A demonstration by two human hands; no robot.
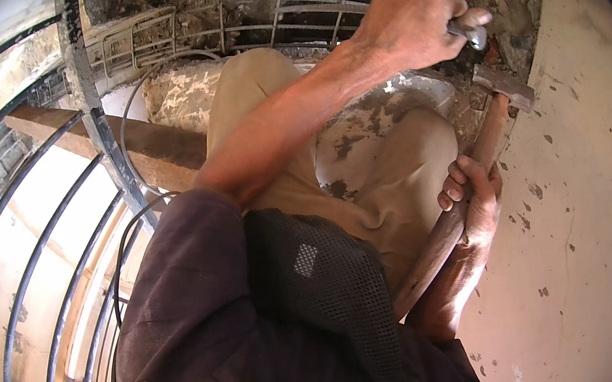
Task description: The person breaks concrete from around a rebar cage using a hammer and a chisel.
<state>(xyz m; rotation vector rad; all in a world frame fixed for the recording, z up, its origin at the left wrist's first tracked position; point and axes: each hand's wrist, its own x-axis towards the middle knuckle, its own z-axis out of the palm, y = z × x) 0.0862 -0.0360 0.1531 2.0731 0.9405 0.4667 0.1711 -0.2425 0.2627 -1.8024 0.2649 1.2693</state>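
Note:
My left hand (416, 25) reaches across to the upper right, its fingers wrapped round a steel chisel (470, 35). Only the shiny rounded end of the chisel shows; the fist hides the rest. Below it, my right hand (475, 187) grips the wooden handle of a hammer (491, 130). The hammer's blocky metal head (504, 87) is up near the chisel end, with a gap between them. Behind both tools is rough, broken masonry (507, 6) in the corner by the wall.
A rebar cage (222, 40) runs along the broken masonry at the top. At left are a metal grille (44, 220), a wooden beam (136, 148) and a dark cable (118, 272). A stained plaster wall (583, 214) stands close on the right. My bent knees (417, 144) are below the tools.

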